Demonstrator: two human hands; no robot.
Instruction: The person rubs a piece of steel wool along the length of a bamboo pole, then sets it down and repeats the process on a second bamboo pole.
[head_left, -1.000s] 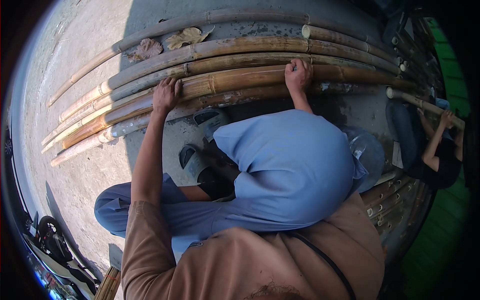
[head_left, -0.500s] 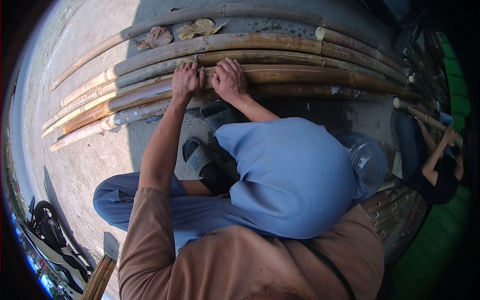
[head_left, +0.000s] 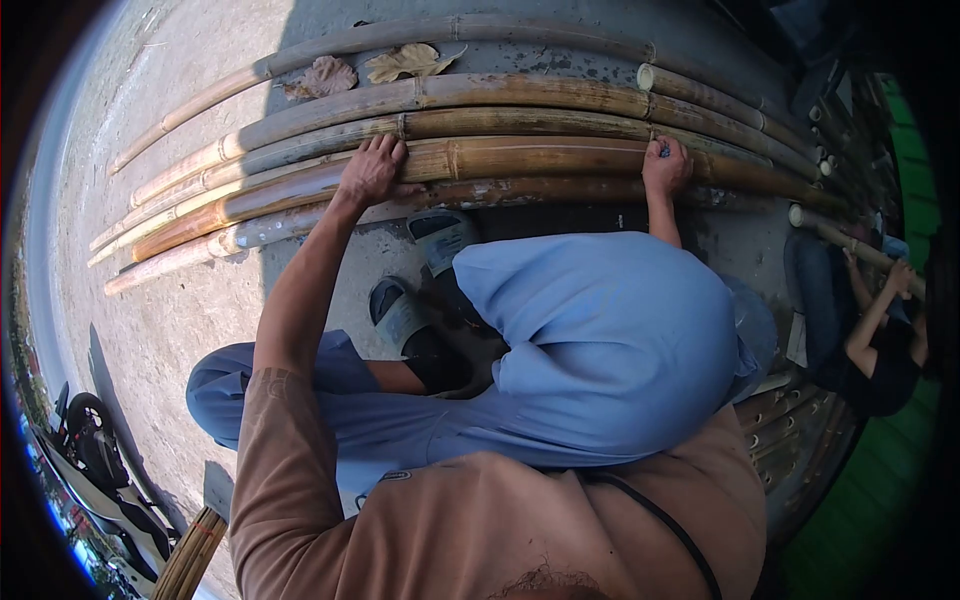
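Several long bamboo poles lie side by side on the concrete in front of me. My left hand (head_left: 372,172) lies palm down on a tan bamboo pole (head_left: 540,157), fingers draped over its top and thumb spread to the right. My right hand (head_left: 667,166) is farther right on the same pole. Its fingers are curled, and a small blue object (head_left: 662,151) shows at the fingertips; I cannot tell what it is. I squat with blue trousers and grey sandals (head_left: 440,236) just below the poles.
Two dry leaves (head_left: 410,62) lie between the far poles. Another person (head_left: 880,340) sits at the right holding a bamboo pole (head_left: 850,236). More poles (head_left: 790,425) are stacked at lower right. A motorbike (head_left: 90,450) stands at lower left.
My right hand slid left along the pole until it was next to my left hand, then back out to the right. My left hand stayed near the same spot.
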